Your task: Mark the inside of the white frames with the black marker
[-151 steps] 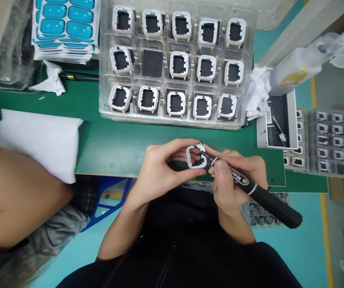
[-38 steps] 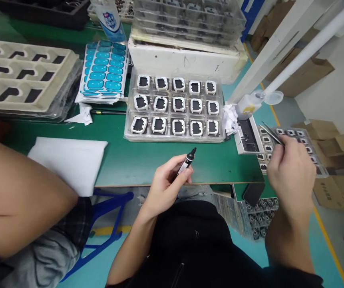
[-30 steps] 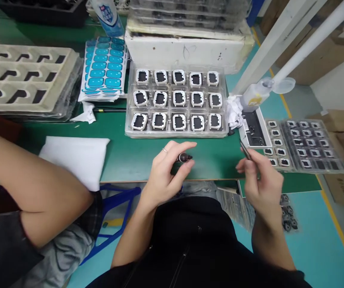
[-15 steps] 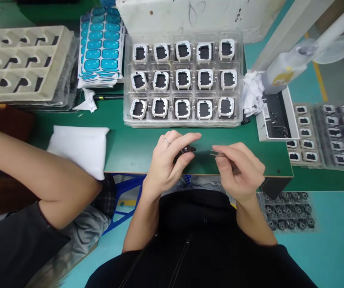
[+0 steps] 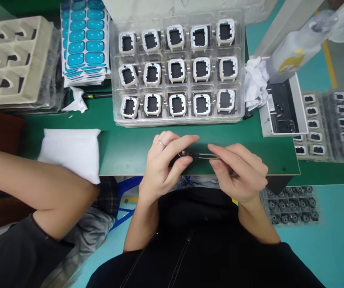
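My left hand (image 5: 166,166), a ring on one finger, is closed around a small dark part (image 5: 184,153) whose end shows between thumb and fingers; most of it is hidden. From the right, my right hand (image 5: 240,170) pinches metal tweezers (image 5: 205,156). Their two tips point left and meet the small dark part, or lie right at it. Both hands hover over the front edge of the green table (image 5: 124,154). Behind them stands a clear plastic tray (image 5: 166,121) with rows of white square watch-like frames (image 5: 177,105).
A co-worker's arm (image 5: 48,188) reaches in from the left beside a white cloth (image 5: 70,150). Blue sticker sheets (image 5: 84,48) and beige trays (image 5: 12,96) lie at the back left. Crumpled tissue (image 5: 255,82), a white box (image 5: 299,108) and a bottle (image 5: 297,50) stand right.
The tweezers have moved left and now reach the small dark part in my left hand; before, a gap lay between them. The camera view has shifted slightly.
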A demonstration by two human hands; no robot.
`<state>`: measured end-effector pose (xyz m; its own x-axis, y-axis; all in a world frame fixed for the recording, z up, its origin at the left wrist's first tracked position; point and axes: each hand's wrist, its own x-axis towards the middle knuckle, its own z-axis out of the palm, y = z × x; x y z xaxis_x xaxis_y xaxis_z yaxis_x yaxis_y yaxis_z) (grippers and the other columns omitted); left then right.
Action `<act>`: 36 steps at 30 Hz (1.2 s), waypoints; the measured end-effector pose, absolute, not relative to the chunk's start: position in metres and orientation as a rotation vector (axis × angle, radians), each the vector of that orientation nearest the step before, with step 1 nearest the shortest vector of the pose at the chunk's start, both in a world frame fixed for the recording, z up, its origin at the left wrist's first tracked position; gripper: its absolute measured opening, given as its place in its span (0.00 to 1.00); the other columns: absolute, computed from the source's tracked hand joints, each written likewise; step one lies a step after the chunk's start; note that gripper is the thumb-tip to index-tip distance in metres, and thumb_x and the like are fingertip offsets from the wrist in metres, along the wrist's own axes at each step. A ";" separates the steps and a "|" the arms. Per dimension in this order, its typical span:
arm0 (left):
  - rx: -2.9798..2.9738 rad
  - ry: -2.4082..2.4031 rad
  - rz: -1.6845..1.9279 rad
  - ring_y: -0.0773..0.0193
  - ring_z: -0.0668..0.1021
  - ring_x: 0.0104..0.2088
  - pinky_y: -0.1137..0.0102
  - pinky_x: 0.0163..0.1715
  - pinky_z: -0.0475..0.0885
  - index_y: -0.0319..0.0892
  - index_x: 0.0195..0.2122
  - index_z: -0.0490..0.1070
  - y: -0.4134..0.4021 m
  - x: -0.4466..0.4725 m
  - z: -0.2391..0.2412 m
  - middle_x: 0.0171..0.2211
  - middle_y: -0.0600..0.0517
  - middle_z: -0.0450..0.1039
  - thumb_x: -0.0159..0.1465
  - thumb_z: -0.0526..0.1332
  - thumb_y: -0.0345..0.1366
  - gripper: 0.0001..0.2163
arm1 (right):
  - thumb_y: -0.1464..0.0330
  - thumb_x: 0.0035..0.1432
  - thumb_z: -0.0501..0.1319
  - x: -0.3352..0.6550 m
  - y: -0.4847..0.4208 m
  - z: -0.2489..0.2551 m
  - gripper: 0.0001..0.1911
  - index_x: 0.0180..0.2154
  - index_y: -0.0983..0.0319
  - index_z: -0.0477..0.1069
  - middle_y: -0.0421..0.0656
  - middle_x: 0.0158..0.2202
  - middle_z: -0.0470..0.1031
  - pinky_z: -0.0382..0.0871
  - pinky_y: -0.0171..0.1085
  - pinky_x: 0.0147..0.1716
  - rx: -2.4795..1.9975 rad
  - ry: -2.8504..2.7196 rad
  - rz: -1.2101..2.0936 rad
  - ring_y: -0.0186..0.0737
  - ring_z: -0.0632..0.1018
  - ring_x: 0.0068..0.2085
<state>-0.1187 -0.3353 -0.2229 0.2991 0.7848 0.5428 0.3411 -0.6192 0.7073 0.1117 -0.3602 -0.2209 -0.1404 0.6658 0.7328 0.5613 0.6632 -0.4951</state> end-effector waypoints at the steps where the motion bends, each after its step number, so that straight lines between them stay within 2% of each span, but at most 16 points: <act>1: 2.114 1.000 1.276 0.55 0.79 0.44 0.57 0.49 0.71 0.51 0.68 0.81 -0.335 -0.119 -0.223 0.47 0.48 0.83 0.86 0.60 0.49 0.18 | 0.71 0.78 0.69 0.112 -0.360 -0.221 0.13 0.59 0.60 0.85 0.42 0.38 0.86 0.78 0.37 0.31 -0.978 -1.815 0.111 0.37 0.82 0.31; 10: 2.142 1.081 1.225 0.54 0.79 0.43 0.56 0.49 0.72 0.49 0.67 0.82 -0.337 -0.119 -0.223 0.45 0.47 0.83 0.86 0.56 0.54 0.21 | 0.71 0.78 0.69 0.111 -0.360 -0.218 0.16 0.62 0.57 0.85 0.42 0.37 0.87 0.78 0.38 0.28 -1.005 -1.829 0.095 0.38 0.83 0.30; 18: 2.153 1.074 1.236 0.55 0.77 0.41 0.58 0.48 0.72 0.51 0.71 0.80 -0.337 -0.119 -0.222 0.43 0.48 0.81 0.87 0.56 0.52 0.22 | 0.72 0.76 0.69 0.111 -0.361 -0.220 0.19 0.64 0.56 0.84 0.42 0.38 0.87 0.80 0.38 0.31 -1.016 -1.836 0.058 0.39 0.84 0.32; 26: 2.140 1.024 1.253 0.55 0.77 0.41 0.58 0.48 0.71 0.51 0.73 0.79 -0.336 -0.120 -0.222 0.43 0.48 0.81 0.86 0.58 0.50 0.21 | 0.72 0.78 0.68 0.111 -0.360 -0.221 0.11 0.58 0.59 0.84 0.42 0.37 0.87 0.80 0.37 0.32 -1.002 -1.833 0.048 0.38 0.85 0.33; 36: 2.175 1.060 1.218 0.55 0.76 0.40 0.58 0.46 0.71 0.50 0.74 0.79 -0.336 -0.121 -0.224 0.42 0.47 0.81 0.87 0.56 0.53 0.24 | 0.71 0.78 0.68 0.110 -0.361 -0.222 0.08 0.53 0.56 0.86 0.41 0.36 0.88 0.82 0.38 0.32 -1.043 -1.835 0.042 0.38 0.85 0.31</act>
